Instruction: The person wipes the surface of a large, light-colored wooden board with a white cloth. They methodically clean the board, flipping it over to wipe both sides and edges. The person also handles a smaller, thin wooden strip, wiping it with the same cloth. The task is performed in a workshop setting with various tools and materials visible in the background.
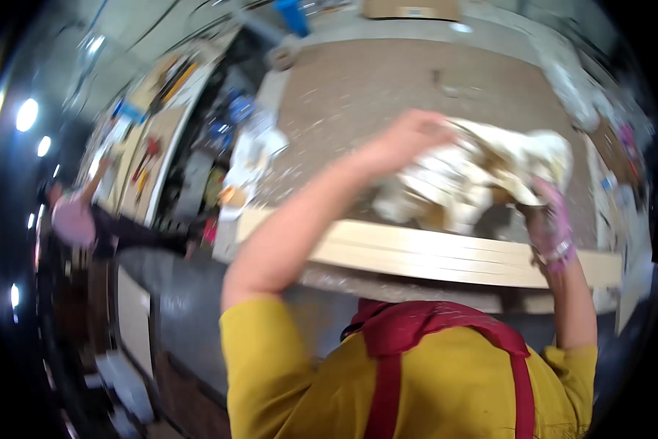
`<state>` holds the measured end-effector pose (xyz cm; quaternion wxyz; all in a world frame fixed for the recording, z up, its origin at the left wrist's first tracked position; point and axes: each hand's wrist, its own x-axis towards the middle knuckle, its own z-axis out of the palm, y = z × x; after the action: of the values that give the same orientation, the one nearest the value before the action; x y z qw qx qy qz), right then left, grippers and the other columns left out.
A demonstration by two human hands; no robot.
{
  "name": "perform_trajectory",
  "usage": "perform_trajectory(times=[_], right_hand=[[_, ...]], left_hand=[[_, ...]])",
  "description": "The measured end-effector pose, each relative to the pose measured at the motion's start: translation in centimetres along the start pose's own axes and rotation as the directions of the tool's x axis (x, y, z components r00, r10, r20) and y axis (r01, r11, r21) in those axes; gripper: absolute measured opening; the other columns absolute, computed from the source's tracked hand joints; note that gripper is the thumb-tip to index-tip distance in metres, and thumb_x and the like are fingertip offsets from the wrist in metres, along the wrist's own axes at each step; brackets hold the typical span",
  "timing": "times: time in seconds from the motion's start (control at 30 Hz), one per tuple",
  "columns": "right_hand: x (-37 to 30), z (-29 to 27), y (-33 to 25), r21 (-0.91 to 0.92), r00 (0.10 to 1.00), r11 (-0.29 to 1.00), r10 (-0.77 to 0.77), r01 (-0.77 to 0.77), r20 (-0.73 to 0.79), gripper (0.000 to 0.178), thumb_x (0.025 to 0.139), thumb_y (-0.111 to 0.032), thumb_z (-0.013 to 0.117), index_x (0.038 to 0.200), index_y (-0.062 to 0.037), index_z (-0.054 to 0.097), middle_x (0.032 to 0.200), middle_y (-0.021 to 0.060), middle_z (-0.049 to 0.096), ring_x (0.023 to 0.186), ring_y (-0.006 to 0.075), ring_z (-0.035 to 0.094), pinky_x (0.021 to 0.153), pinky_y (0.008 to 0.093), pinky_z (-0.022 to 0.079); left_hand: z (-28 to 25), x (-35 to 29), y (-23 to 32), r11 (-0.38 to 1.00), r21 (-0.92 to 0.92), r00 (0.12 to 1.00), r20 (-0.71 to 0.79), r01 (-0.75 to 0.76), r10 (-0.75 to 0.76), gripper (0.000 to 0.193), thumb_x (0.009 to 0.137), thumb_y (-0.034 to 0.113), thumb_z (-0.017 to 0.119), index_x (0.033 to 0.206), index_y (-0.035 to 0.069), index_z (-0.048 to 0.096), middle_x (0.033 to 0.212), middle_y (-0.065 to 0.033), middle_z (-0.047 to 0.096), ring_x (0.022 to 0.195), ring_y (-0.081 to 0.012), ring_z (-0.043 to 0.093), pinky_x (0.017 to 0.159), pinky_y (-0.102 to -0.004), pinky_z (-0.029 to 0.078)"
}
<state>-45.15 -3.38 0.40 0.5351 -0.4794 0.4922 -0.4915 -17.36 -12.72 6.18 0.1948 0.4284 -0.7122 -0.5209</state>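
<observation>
A crumpled cream cloth [460, 183], smeared by motion, is lifted between my two hands over the brown worktop. My bare left hand [415, 135] pinches its upper left edge, with the fingertips partly hidden and blurred. At the cloth's lower right corner is my right hand [552, 223], in a pink glove, closed on the fabric. Just below the cloth, pale wooden strips [416, 249] lie side by side along the near edge of the table. My right wrist passes over their right end, my left forearm over their left part.
The brown worktop [343, 88] is dotted with pale scraps. White crumpled material [256, 157] lies at its left edge, clear plastic wrap [566, 91] along its right. A cardboard box [411, 9] sits at the far end. Further left, another person [76, 219] stands at a bench with tools.
</observation>
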Motion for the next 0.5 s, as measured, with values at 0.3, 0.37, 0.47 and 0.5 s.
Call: perform_trajectory(times=[0.3, 0.37, 0.47, 0.5], right_hand=[[1.5, 0.7, 0.2, 0.205, 0.988, 0.977, -0.029, 0.06, -0.151, 0.059, 0.087, -0.043, 0.047, 0.136, -0.0158, 0.031, 0.139, 0.0066, 0.034, 0.121, 0.0185, 0.037, 0.093, 0.0369, 0.033], [0.9, -0.9, 1.5, 0.555, 0.996, 0.828, 0.086, -0.08, 0.015, 0.048, 0.089, -0.045, 0.044, 0.127, -0.0173, 0.042, 0.13, 0.0042, 0.041, 0.115, 0.0174, 0.043, 0.088, 0.0329, 0.04], [1.4, -5.2, 6.1, -0.37, 0.982, 0.915, -0.116, 0.163, 0.147, 0.052, 0.086, -0.036, 0.05, 0.128, -0.0086, 0.036, 0.121, 0.0063, 0.047, 0.106, 0.0196, 0.051, 0.087, 0.0315, 0.045], [1.1, -3.3, 4.8, -0.512, 0.97, 0.832, -0.113, 0.212, 0.217, 0.054, 0.082, -0.034, 0.055, 0.126, -0.0081, 0.036, 0.119, 0.0065, 0.049, 0.106, 0.0189, 0.051, 0.086, 0.0315, 0.045]], left_hand=[[2.8, 2.2, 1.3, 0.664, 0.284, 0.666, -0.107, -0.691, 0.738, 0.021, 0.073, 0.003, 0.054, 0.094, -0.001, 0.057, 0.1, -0.0151, 0.052, 0.096, -0.0304, 0.052, 0.083, -0.0357, 0.043], [7.5, 2.1, 1.9, 0.547, 0.098, 0.518, -0.219, -0.832, 0.827, 0.021, 0.073, 0.002, 0.05, 0.093, -0.002, 0.055, 0.094, -0.0153, 0.051, 0.092, -0.0295, 0.051, 0.081, -0.0348, 0.042], [9.8, 1.2, 2.8, 0.603, -0.028, 0.597, -0.189, -0.797, 0.78, 0.016, 0.075, 0.005, 0.053, 0.09, -0.002, 0.055, 0.09, -0.0156, 0.05, 0.088, -0.0302, 0.051, 0.077, -0.0368, 0.042], [9.6, 0.7, 2.4, 0.632, -0.003, 0.622, -0.178, -0.775, 0.762, 0.015, 0.076, 0.007, 0.054, 0.089, -0.001, 0.055, 0.089, -0.0156, 0.05, 0.088, -0.0304, 0.051, 0.077, -0.0373, 0.041]])
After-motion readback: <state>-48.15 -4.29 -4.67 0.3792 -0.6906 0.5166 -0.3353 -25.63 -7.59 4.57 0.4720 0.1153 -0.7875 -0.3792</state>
